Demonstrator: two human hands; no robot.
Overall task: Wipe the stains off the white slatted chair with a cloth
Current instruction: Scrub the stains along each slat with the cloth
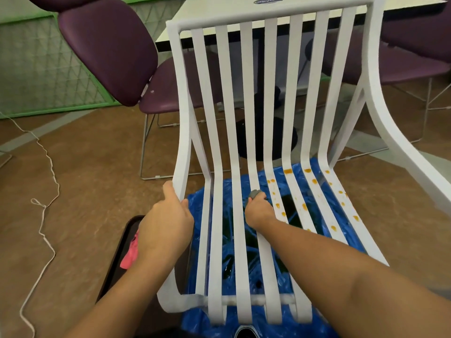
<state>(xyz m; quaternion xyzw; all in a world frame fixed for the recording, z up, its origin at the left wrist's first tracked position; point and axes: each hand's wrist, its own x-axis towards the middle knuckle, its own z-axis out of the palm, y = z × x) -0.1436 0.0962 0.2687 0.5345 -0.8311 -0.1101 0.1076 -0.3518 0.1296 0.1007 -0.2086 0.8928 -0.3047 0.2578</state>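
Note:
The white slatted chair (246, 98) stands in front of me, seat toward me. Several orange stains (314, 181) dot the right seat slats near the backrest bend. My right hand (258, 211) rests on a middle seat slat and grips a small grey cloth (255, 193), bunched at the fingertips just left of the stains. My left hand (168, 223) holds the chair's left frame rail where seat and back meet, thumb up along the outside of the rail.
Blue plastic sheeting (310, 240) lies under the chair. A dark tray (122, 254) with a pink cloth (130, 252) sits on the floor at left. Purple chairs (109, 52) and a table (219, 11) stand behind. A white cord (48, 167) runs along the brown floor.

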